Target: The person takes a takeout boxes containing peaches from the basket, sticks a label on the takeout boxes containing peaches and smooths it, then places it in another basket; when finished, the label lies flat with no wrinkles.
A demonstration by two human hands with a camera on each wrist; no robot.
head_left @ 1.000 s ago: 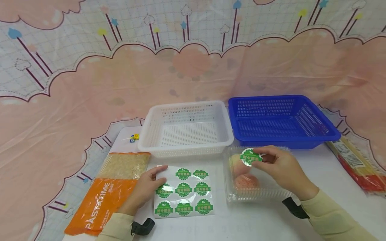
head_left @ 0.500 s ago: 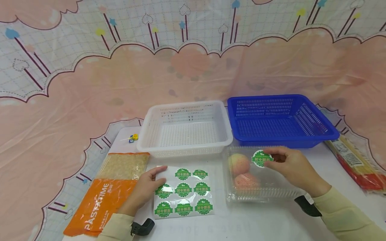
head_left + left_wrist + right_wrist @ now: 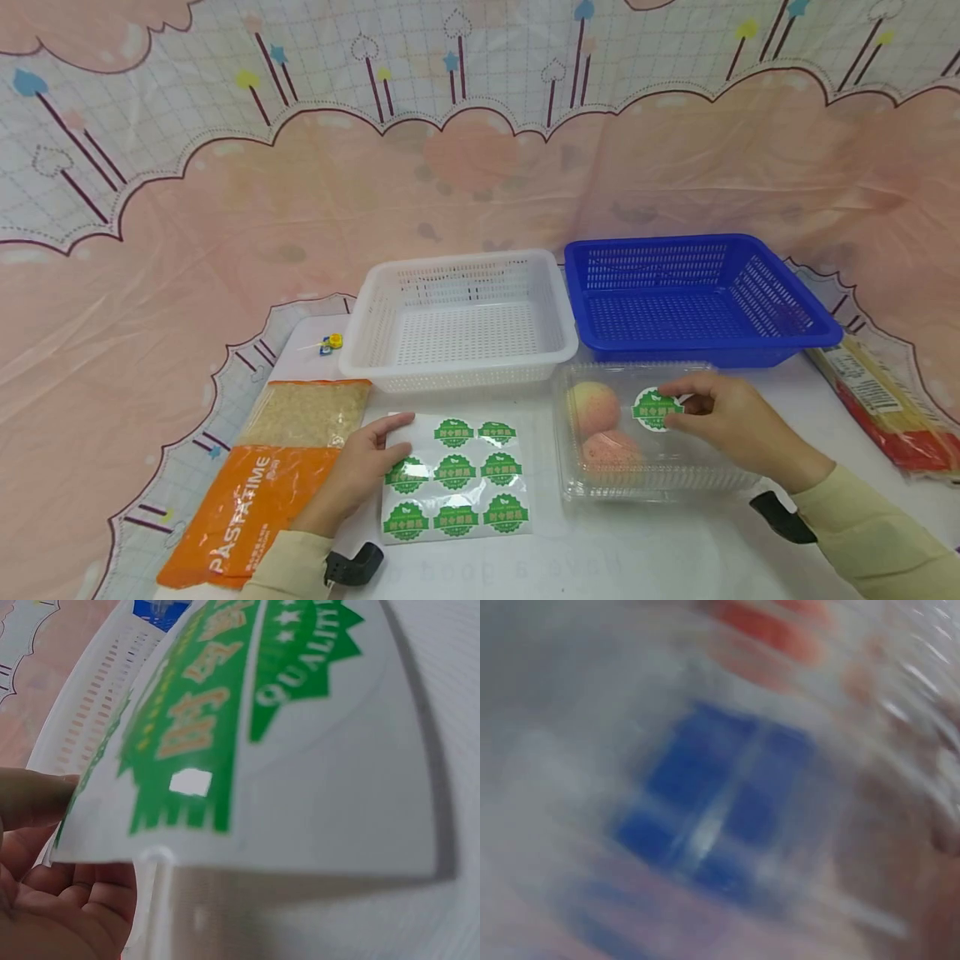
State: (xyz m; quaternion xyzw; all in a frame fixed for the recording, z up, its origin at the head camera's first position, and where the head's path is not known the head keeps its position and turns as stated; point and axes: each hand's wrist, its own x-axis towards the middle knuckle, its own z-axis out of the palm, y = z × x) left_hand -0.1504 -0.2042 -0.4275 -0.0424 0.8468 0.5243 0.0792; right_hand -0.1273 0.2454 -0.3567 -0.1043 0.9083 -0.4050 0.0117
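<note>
My left hand [image 3: 358, 467] pinches the upper left edge of a sheet of green round stickers [image 3: 418, 432]. In the left wrist view, the left fingers [image 3: 82, 900] curl beneath the raised sheet [image 3: 337, 810]. Between thumb and forefinger, my right hand [image 3: 738, 423] holds a single green-and-white round sticker [image 3: 651, 408] over the lid of a clear plastic clamshell box [image 3: 686, 479]. Whether the sticker touches the lid I cannot tell. Two peaches [image 3: 592, 407] show through the box's left side. The right wrist view is heavily blurred.
A white basket [image 3: 457, 375] and a blue basket [image 3: 697, 346] stand behind. An orange pasta bag [image 3: 240, 508] lies at the left, and a red-and-yellow packet [image 3: 877, 404] at the right. Small yellow and blue items [image 3: 331, 343] sit beside the white basket.
My right hand has moved right with the sticker, from over the peaches to the middle of the lid, then slightly nearer me. My left hand has stayed on the sheet.
</note>
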